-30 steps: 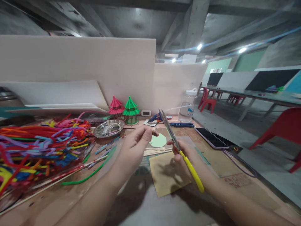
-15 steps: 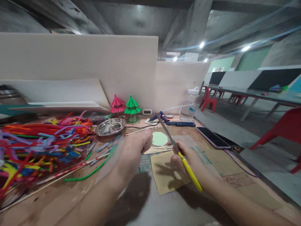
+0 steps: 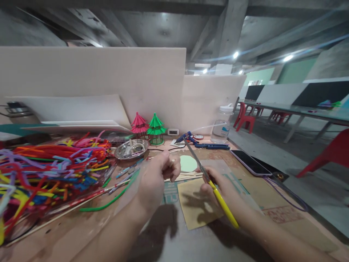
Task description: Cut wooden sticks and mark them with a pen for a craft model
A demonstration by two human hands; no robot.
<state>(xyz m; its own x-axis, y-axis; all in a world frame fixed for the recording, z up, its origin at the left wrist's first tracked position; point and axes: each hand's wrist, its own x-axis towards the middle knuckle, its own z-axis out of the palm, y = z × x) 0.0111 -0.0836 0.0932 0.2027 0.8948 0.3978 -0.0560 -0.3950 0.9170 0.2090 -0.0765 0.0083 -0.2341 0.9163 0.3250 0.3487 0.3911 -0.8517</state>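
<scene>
My left hand (image 3: 156, 173) hovers over the work mat with its fingers curled in. Whether anything small is inside it, I cannot tell. My right hand (image 3: 219, 185) is closed around yellow-handled scissors (image 3: 225, 207), seen edge-on, their metal blades pointing up and away from me. Beneath the right hand lies a square tan piece of paper (image 3: 189, 209). Just beyond it are several thin wooden sticks (image 3: 188, 176). Behind the sticks, between my hands, rests a pale green rounded disc (image 3: 188, 163).
Colourful pipe cleaners (image 3: 62, 167) heap at the left. A metal dish (image 3: 131, 149), pink (image 3: 139, 123) and green (image 3: 156, 127) pagoda-like models, a blue glue gun (image 3: 185, 137), blue-handled pliers (image 3: 212, 146) and a clear bottle (image 3: 220, 125) line the back. A phone (image 3: 251, 162) lies right.
My left hand's fist has loosened and turned a little, so its curled fingers show more. The right hand still grips the scissors. The whole view has shifted slightly.
</scene>
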